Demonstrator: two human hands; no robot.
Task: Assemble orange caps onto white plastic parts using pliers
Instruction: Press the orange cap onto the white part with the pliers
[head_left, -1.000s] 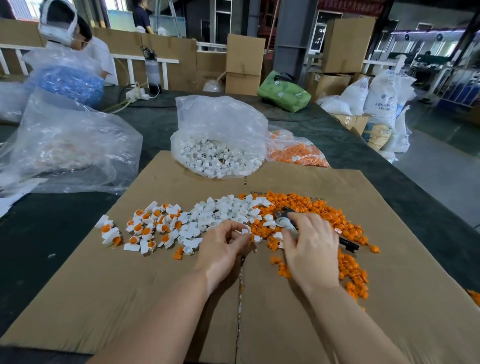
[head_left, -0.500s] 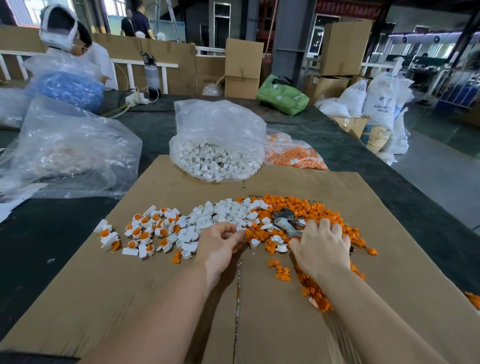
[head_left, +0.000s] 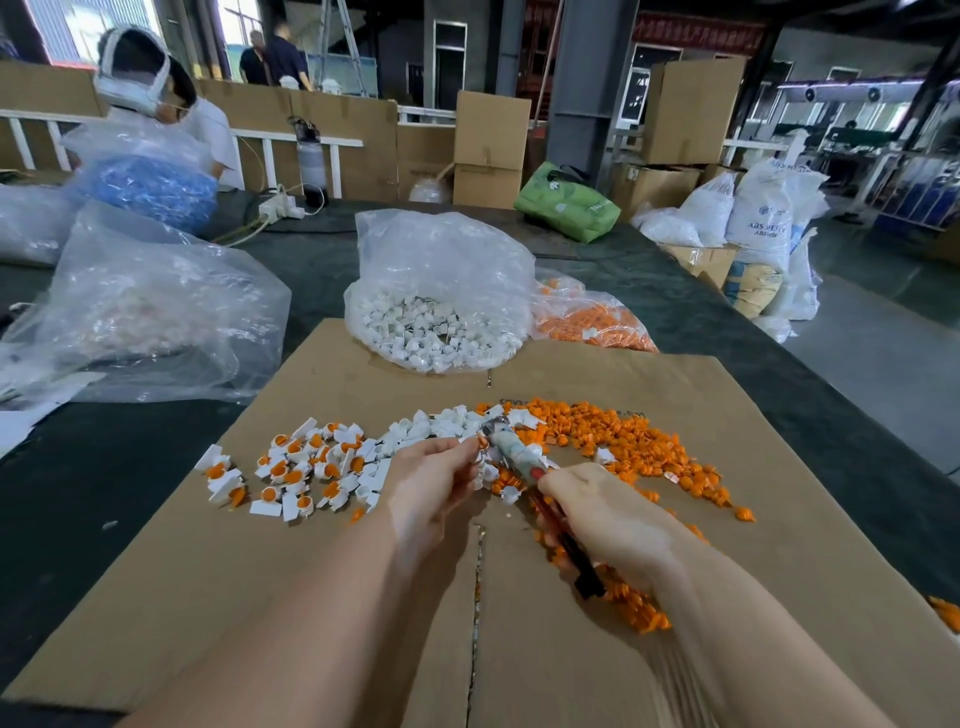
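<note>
Pliers (head_left: 511, 453) gripped in right hand (head_left: 605, 514), tip at left hand (head_left: 434, 480) fingertips.

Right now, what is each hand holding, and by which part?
The right hand grips the metal pliers by their dark handles. The left hand pinches something small at its fingertips by the plier tip; what it is cannot be told.

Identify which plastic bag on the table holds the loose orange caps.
The small bag right of the white-parts bag; orange shows through it, unlike the others.
</note>
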